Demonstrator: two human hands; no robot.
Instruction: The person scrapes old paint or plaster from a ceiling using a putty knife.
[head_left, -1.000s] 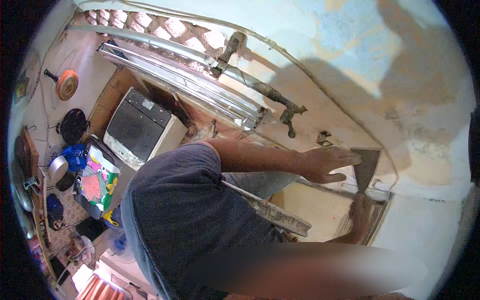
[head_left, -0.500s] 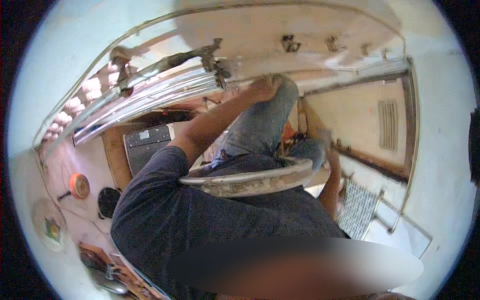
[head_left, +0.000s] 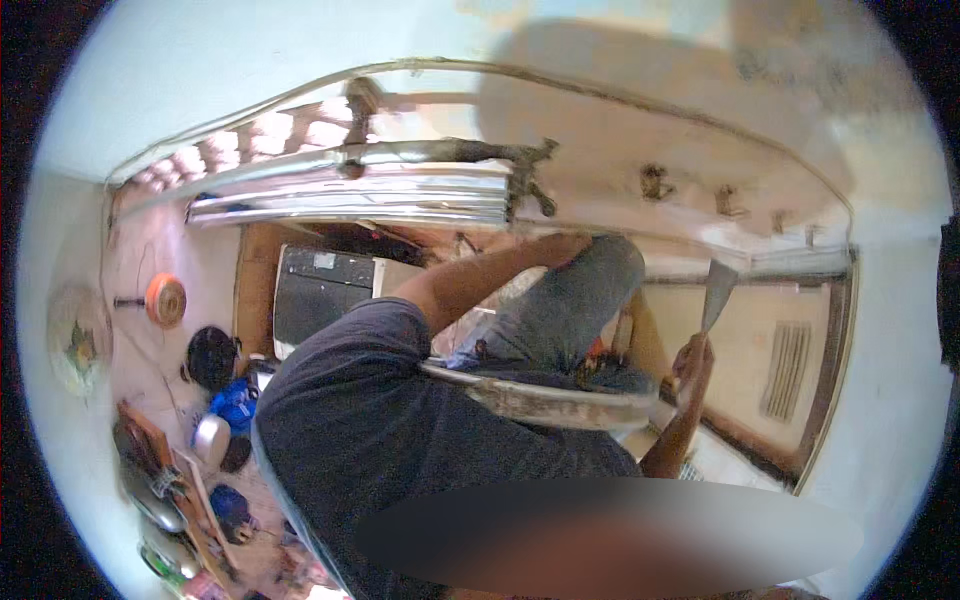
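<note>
My right hand [head_left: 692, 362] is closed round the handle of a putty knife [head_left: 718, 292]. Its flat grey blade points up and widens toward the tip, in front of the pale wall. My left hand [head_left: 572, 247] lies over my raised knee [head_left: 612, 265] in blue-grey jeans and holds no tool; the fingertips are blurred. A worn, whitish bar [head_left: 560, 405] crosses in front of my waist.
A long pipe [head_left: 420, 152] and bright metal lengths [head_left: 400, 198] run along the wall at the upper left. Below them stands a dark-topped cabinet [head_left: 325, 300]. An orange reel [head_left: 166, 300], a black pan [head_left: 212, 358] and other clutter lie on the floor at left. Dark brackets [head_left: 655, 183] stick out of the wall.
My right hand has come up from beside my leg, and the putty knife now shows upright in it. My left hand stays on the knee. The whole view has shifted and turned.
</note>
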